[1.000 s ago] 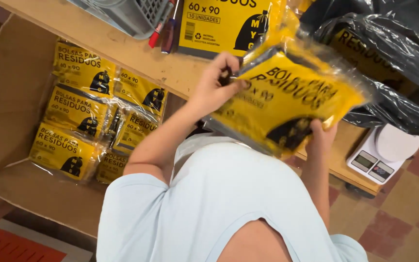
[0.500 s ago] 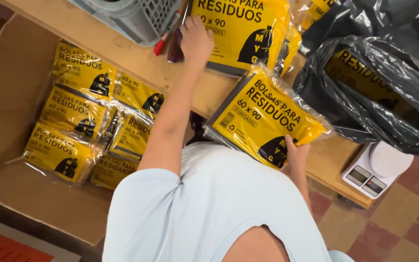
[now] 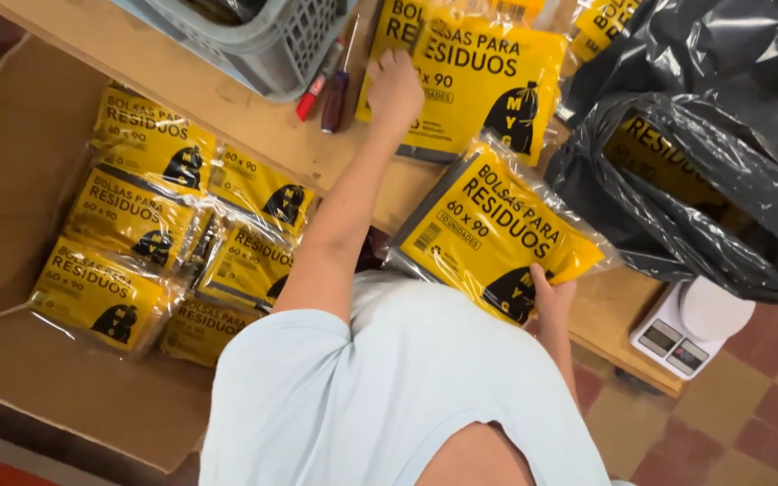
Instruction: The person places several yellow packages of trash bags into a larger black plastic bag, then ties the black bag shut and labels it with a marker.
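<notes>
The right hand (image 3: 553, 297) pinches a yellow packet (image 3: 488, 236) by its lower corner, flat on the bench (image 3: 254, 126) beside the black sack (image 3: 704, 189); the left hand (image 3: 395, 90), beyond, lies closed on another packet (image 3: 479, 76), steadying it.

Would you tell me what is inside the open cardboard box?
The cardboard box holds yellow packets of folded bags, lying flat and overlapping. What lies under them is covered, and the person's shoulder hides the box's near right part.
</notes>
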